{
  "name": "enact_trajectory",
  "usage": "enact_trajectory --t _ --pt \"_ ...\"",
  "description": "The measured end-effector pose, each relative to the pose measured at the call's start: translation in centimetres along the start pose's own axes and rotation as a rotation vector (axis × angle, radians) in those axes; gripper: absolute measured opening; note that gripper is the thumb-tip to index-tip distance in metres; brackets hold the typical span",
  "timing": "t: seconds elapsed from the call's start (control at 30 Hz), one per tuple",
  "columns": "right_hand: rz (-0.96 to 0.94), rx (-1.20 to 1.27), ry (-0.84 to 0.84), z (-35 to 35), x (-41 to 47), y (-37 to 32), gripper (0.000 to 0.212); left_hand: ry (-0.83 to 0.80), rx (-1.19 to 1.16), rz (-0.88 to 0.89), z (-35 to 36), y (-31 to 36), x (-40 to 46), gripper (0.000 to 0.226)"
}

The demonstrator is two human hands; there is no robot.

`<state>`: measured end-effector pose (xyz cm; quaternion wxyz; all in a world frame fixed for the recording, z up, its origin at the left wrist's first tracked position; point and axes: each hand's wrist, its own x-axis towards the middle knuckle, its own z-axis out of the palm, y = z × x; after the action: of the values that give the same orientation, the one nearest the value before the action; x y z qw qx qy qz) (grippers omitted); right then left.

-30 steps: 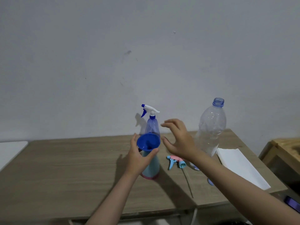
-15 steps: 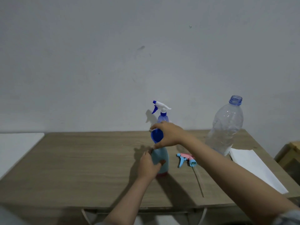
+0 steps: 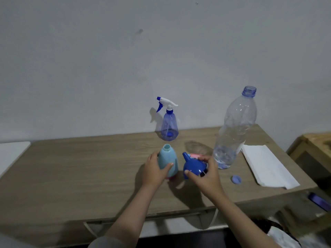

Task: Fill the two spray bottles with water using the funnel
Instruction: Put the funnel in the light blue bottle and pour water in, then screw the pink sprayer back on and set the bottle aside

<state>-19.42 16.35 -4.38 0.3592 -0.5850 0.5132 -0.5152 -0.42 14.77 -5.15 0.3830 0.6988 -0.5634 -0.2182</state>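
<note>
The left hand (image 3: 157, 169) wraps the uncapped light blue spray bottle (image 3: 168, 162), upright at the middle of the surface (image 3: 80, 169). The right hand (image 3: 206, 174) pinches the blue funnel (image 3: 193, 166) just beside it at 3 o'clock, spout up. The funnel looks out of the bottle; next, likely the clear spray bottle (image 3: 169, 129) at 12 o'clock needs uncapping.

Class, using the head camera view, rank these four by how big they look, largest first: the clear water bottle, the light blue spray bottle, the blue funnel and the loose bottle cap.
1. Clear water bottle, clearly largest.
2. Light blue spray bottle and blue funnel: these look alike, and the hands hide part of each, so unranked.
3. Loose bottle cap, smallest.
</note>
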Motion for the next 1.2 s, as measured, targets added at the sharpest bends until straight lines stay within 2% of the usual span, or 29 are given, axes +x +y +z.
enact_trajectory --t 0.27,0.4,0.5,0.6,0.7,0.8,0.97,1.1,1.2 --pt "0.045 -0.286 0.097 2.6 -4.8 4.9 0.055 -0.005 -0.02 0.005 0.2 -0.3 0.1 0.065" --pt "0.071 -0.372 0.006 2.6 -5.2 5.7 0.057 -0.014 -0.02 0.016 0.1 -0.3 0.0 0.063" --pt "0.032 -0.352 0.003 2.6 -5.4 5.8 0.061 -0.016 -0.021 0.018 0.0 -0.3 -0.1 0.063" --pt "-0.086 -0.336 0.141 2.3 -5.0 4.9 0.055 0.003 -0.036 0.03 0.1 -0.4 -0.1 0.062" --pt "-0.159 -0.365 0.284 1.5 -2.5 4.0 0.04 0.011 -0.028 0.033 0.1 -0.4 -0.1 0.061" --pt "0.049 -0.349 0.345 1.1 0.9 4.1 0.03 0.014 -0.032 0.032 0.2 -0.4 -0.1 0.062" --pt "0.266 -0.512 0.328 1.9 3.4 6.5 0.034 0.01 -0.046 0.028 0.2 -0.3 -0.1 0.064" --pt "0.315 -0.576 0.353 2.6 4.0 7.1 0.038 0.011 -0.063 0.025 0.1 -0.3 -0.1 0.063" --pt "0.325 -0.586 0.366 2.6 4.3 7.4 0.032 0.015 -0.06 0.021 0.0 -0.2 -0.2 0.064"
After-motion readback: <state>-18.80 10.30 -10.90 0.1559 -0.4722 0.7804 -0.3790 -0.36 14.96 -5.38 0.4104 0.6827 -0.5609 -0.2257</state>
